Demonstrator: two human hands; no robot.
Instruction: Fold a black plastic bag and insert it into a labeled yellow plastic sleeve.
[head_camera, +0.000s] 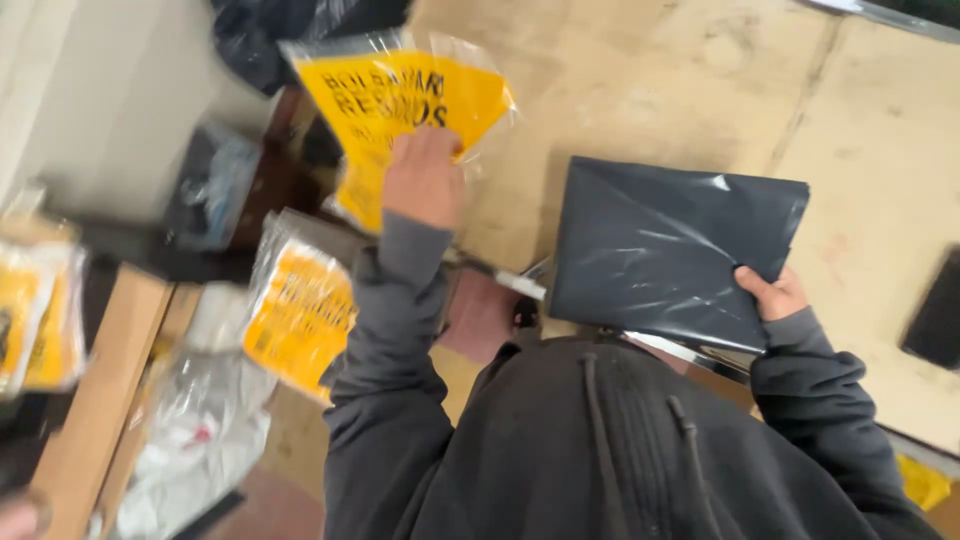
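My left hand (423, 180) is raised and grips a yellow item sealed in a clear plastic bag (405, 100), held up over the left edge of the worktable. My right hand (772, 296) holds a dark grey plastic mailer bag (665, 245) by its lower right corner, flat above the pale wooden worktable (880, 130). Both arms wear dark grey sleeves, and my dark hooded top fills the bottom of the view.
Another yellow item in a clear bag (297, 315) lies below my left arm. More yellow packets (40, 310) sit at the far left on a cardboard box (105, 400). White and clear plastic bags (200, 430) pile beside it. A black bag (265, 35) is at the top.
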